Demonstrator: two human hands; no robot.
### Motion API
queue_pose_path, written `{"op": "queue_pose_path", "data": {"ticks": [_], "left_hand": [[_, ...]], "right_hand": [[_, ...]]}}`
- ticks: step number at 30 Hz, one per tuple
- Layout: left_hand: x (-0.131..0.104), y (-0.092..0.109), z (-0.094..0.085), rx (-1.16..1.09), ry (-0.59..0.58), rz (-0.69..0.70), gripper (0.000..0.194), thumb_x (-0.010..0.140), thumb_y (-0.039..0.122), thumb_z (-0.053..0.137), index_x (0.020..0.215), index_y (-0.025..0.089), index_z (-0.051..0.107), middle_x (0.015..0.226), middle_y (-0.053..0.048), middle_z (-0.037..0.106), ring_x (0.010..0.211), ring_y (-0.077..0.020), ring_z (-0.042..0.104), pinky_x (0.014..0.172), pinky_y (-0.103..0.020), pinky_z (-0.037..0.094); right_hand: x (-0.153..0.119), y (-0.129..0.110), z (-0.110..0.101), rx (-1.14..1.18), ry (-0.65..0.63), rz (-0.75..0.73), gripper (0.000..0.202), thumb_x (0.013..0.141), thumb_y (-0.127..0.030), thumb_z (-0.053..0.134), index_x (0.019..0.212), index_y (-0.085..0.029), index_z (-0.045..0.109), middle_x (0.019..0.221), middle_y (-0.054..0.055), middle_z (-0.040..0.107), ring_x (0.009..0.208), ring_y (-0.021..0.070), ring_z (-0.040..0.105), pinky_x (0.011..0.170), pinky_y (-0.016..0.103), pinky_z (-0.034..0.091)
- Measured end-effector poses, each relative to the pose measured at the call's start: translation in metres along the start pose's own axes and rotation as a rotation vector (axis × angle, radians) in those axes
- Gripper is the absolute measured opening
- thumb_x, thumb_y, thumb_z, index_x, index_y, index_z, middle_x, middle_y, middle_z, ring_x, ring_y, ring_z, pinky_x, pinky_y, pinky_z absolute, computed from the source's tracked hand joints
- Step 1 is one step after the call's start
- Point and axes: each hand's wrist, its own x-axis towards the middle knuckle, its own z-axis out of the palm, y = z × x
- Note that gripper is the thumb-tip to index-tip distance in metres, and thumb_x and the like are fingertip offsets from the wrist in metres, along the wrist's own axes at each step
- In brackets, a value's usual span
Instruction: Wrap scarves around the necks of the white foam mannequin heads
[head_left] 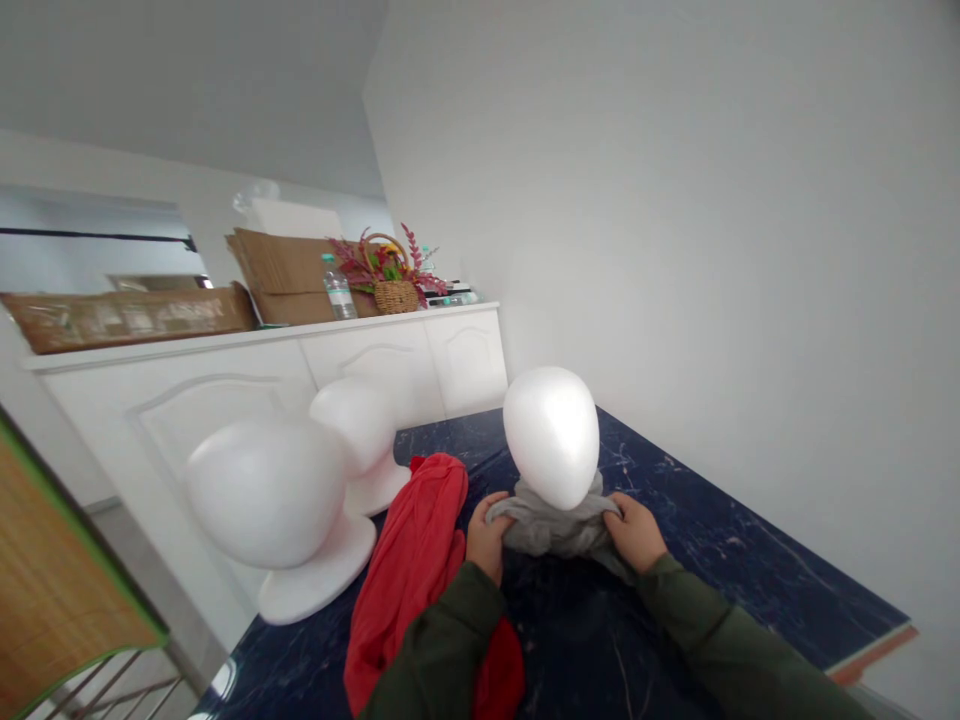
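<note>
A white mannequin head [551, 430] stands upright on the dark blue marbled table [720, 530]. Grey cloth, which looks like a scarf [551, 525], is wrapped around its neck and base. My left hand [487, 535] pinches the scarf on the left side of the neck. On the right side, my right hand [636, 530] grips the scarf between thumb and fingers. The mannequin's base is hidden under the cloth. Beside my left forearm lies a crumpled red cloth [409, 550], partly covered by my sleeve.
Two more white mannequin heads, a nearer one [262, 490] and a farther one [356, 420], stand at the table's left. A white cabinet [375, 365] behind carries cardboard boxes [281, 275], a water bottle [340, 290] and a flower basket [395, 295]. A wall rises along the right.
</note>
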Motion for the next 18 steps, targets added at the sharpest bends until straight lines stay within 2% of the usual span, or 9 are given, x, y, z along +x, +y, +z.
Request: {"op": "queue_pose_path", "data": {"ticks": [3,5,8,10,12,14,18], "left_hand": [[0.011,-0.007,-0.011,-0.037,0.068,-0.032,0.027,0.064,0.024,0.051,0.089,0.015,0.057,0.081,-0.005,0.064,0.074,-0.0172,0.060,0.069,-0.031,0.046],[0.013,-0.011,-0.013,-0.015,0.056,-0.053,0.023,0.065,0.026,0.052,0.084,0.014,0.058,0.082,-0.006,0.065,0.079,-0.0189,0.060,0.072,-0.032,0.046],[0.011,-0.015,-0.011,0.049,-0.019,-0.086,0.019,0.059,0.025,0.062,0.076,0.015,0.062,0.082,-0.007,0.066,0.085,-0.0219,0.059,0.077,-0.034,0.045],[0.007,-0.016,-0.008,0.083,-0.099,-0.103,0.020,0.056,0.023,0.066,0.074,0.016,0.063,0.083,-0.006,0.067,0.089,-0.0231,0.058,0.081,-0.035,0.043],[0.005,-0.015,-0.007,0.102,-0.170,-0.113,0.022,0.055,0.023,0.067,0.076,0.017,0.064,0.086,-0.005,0.067,0.092,-0.0235,0.057,0.084,-0.036,0.042],[0.005,-0.015,-0.007,0.111,-0.212,-0.112,0.025,0.056,0.025,0.067,0.080,0.017,0.064,0.091,-0.004,0.066,0.096,-0.0234,0.055,0.088,-0.037,0.040],[0.006,-0.015,-0.008,0.084,-0.293,-0.082,0.036,0.062,0.032,0.064,0.094,0.015,0.061,0.102,-0.006,0.063,0.104,-0.0229,0.051,0.094,-0.037,0.035]], "right_hand": [[0.011,0.015,0.000,-0.057,0.025,0.073,0.016,0.068,-0.023,0.037,0.069,-0.018,0.053,0.072,0.004,0.059,0.073,0.0187,0.054,0.068,0.028,0.040],[0.012,0.019,0.006,-0.057,0.002,0.053,0.022,0.067,-0.021,0.039,0.082,-0.016,0.055,0.086,0.006,0.060,0.084,0.0195,0.054,0.076,0.029,0.039],[0.010,0.019,0.017,-0.079,-0.084,0.010,0.040,0.064,-0.021,0.046,0.103,-0.013,0.051,0.105,0.011,0.056,0.100,0.0228,0.049,0.088,0.034,0.034],[0.009,0.019,0.022,-0.067,-0.145,0.009,0.042,0.062,-0.024,0.051,0.103,-0.013,0.052,0.106,0.012,0.056,0.103,0.0261,0.048,0.091,0.040,0.031],[0.010,0.020,0.023,0.066,-0.165,0.003,0.041,0.062,-0.027,0.054,0.101,-0.015,0.053,0.104,0.011,0.058,0.101,0.0260,0.050,0.091,0.042,0.031],[0.012,0.021,0.024,0.326,-0.131,0.007,0.045,0.061,-0.028,0.057,0.104,-0.016,0.050,0.105,0.010,0.058,0.100,0.0236,0.052,0.091,0.039,0.034],[0.013,0.018,0.029,0.854,0.062,0.210,0.063,0.060,-0.031,0.061,0.117,-0.019,0.038,0.117,0.011,0.052,0.099,0.0221,0.054,0.083,0.035,0.044]]}}
